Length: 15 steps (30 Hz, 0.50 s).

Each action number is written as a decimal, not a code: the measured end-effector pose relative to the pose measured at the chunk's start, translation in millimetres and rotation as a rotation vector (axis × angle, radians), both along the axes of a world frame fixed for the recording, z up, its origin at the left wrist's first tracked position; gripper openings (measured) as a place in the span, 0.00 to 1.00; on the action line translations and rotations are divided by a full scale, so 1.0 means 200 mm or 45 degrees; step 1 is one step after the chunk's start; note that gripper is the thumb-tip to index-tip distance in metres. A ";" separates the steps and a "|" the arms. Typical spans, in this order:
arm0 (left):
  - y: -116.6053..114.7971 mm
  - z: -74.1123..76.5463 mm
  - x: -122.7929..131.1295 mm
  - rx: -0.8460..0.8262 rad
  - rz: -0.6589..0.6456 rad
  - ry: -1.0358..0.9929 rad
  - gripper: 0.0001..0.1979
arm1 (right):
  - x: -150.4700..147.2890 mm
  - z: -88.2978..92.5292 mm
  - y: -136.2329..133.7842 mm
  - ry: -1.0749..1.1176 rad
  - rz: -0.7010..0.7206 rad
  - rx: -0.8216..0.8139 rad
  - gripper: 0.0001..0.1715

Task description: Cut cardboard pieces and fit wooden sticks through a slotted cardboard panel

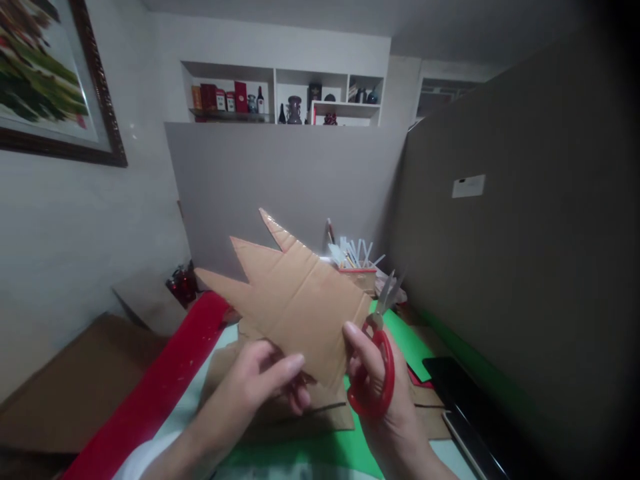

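A brown cardboard cutout [305, 303] is held up before me, tilted, with three pointed spikes at its upper left. My left hand [265, 380] is at its lower edge, thumb over the front and fingers curled beneath. My right hand [383, 393] grips the right edge of the cutout under its thumb. The same hand carries a pair of scissors [376, 327] with red handles; their blades point up and are slightly apart. Part of the right fingers is hidden behind the cardboard and handles.
More cardboard [330, 417] and green sheets [405, 337] lie on the table. A red roll [165, 380] runs along the left. Behind stands a box [363, 280] of pale strips. A black flat device [475, 413] lies at right. Grey partitions [285, 173] enclose the back and right.
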<state>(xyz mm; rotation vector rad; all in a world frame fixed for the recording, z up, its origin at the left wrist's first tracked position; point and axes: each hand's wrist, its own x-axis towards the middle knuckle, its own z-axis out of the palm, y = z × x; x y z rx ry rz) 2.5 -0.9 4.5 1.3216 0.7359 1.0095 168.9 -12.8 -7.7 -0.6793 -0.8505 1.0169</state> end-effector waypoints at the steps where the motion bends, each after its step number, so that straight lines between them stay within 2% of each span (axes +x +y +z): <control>1: -0.01 0.00 0.00 -0.026 0.016 0.018 0.15 | 0.00 0.00 -0.01 -0.026 0.010 -0.013 0.14; 9: -0.02 0.09 -0.08 -0.060 0.215 0.070 0.12 | 0.00 -0.13 0.05 -0.202 0.269 -0.021 0.18; 12: -0.01 0.09 -0.09 -0.058 0.222 0.081 0.13 | -0.01 -0.14 0.02 -0.212 0.362 0.003 0.17; 15: 0.00 0.06 -0.07 -0.045 0.136 0.182 0.15 | -0.01 -0.13 0.00 -0.199 0.353 -0.024 0.12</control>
